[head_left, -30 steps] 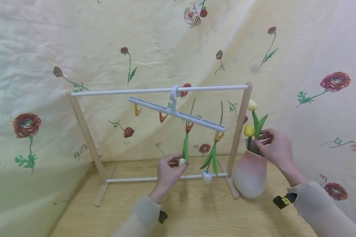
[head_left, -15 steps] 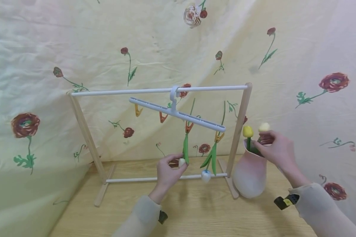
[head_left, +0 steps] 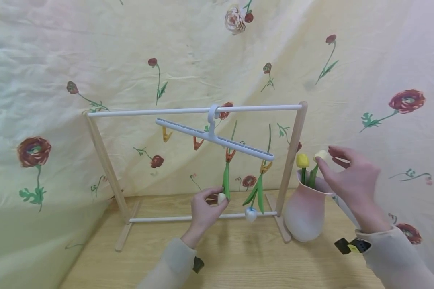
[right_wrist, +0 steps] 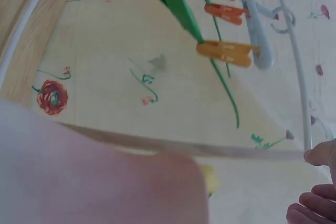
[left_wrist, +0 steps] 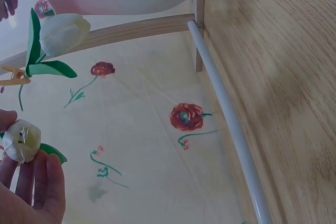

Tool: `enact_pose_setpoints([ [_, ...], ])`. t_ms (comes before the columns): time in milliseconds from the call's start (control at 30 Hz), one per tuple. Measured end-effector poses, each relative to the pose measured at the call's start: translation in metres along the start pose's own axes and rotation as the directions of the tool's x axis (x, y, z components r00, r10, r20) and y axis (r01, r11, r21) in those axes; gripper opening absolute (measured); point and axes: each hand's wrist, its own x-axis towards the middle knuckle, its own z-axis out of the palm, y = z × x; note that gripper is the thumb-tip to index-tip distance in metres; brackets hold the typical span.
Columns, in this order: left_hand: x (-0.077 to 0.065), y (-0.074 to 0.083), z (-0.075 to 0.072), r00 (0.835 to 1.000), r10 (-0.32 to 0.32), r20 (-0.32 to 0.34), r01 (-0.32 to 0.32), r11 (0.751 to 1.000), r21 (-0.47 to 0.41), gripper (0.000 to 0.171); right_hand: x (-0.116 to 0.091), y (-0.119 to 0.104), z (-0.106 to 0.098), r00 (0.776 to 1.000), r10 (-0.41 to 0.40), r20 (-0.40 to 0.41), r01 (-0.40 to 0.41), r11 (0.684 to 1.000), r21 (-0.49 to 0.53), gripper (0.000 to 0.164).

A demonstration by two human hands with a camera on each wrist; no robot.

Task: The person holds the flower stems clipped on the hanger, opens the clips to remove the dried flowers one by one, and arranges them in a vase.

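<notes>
My left hand (head_left: 207, 210) holds the white bloom of a tulip (left_wrist: 22, 141) that hangs head down from an orange clip (head_left: 230, 154). Beside it, a white-and-blue tulip (head_left: 251, 214) hangs from a yellow-orange clip (head_left: 265, 166). My right hand (head_left: 355, 178) is at the pink-and-white vase (head_left: 305, 214), thumb beside the pale tulip (head_left: 321, 155) standing in it. Thumb and fingers are spread apart; whether the thumb touches the bloom is hard to tell. A yellow tulip (head_left: 302, 160) also stands in the vase.
A pale hanger (head_left: 188, 130), tilted down to the right, hangs on the white rod (head_left: 148, 112) of a wooden rack (head_left: 106, 168). Two clips on its left half, a yellow one (head_left: 166, 134) and an orange one (head_left: 197, 143), hold nothing. Flower-printed cloth (head_left: 112, 48) stands behind.
The pale tulip has sunk lower into the vase and leans right. My right hand has loosened from its stem and shifted up and right. The left hand stays put.
</notes>
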Motion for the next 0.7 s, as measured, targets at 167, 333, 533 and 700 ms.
enact_pose_setpoints([
  [167,0.000,0.001,0.000,1.000,-0.001,0.005,0.001,1.000,0.004,0.026,0.000,-0.019,0.010,0.991,-0.118,-0.056,0.124,0.987,0.107,0.041],
  [333,0.000,0.001,0.000,1.000,-0.006,0.008,0.006,1.000,0.007,0.026,0.002,-0.040,0.026,0.987,-0.147,-0.069,0.159,0.961,0.228,0.037],
  [533,0.000,0.000,0.004,1.000,-0.003,0.005,0.003,1.000,0.000,0.025,-0.008,-0.068,0.050,0.996,-0.091,0.012,0.080,0.925,0.372,0.031],
  [700,-0.001,0.005,0.004,1.000,-0.010,0.005,0.010,1.000,-0.004,0.025,-0.023,-0.083,0.068,0.990,-0.062,0.126,0.015,0.938,0.345,0.030],
])
